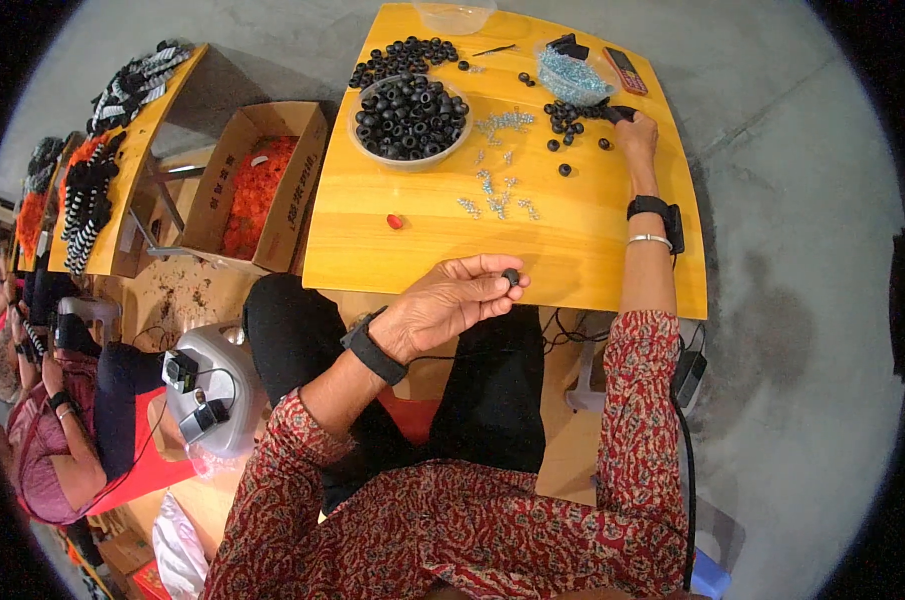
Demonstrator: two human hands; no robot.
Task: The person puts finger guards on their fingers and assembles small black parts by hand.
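Observation:
My left hand (458, 300) is above the table's near edge, pinching a small round black bead-like piece (511, 277) between thumb and fingertips. At the table's right side, my right hand (637, 140) is closed around a dark object (621, 113); its kind is hidden by the fingers. Just left of that hand lie several loose black pieces (566, 128). A clear bowl (413, 165) full of similar holed black pieces stands farther left, with more scattered behind it. Small silvery bits (498, 195) are spread over the middle of the yellow table (373, 260).
A container of pale blue bits (573, 75) stands far right, beside a red handheld device (626, 72). Dark tweezers (494, 49) and a small red piece (395, 221) lie on the table. Left are a cardboard box (313, 150) with orange material and a seated person (68, 440).

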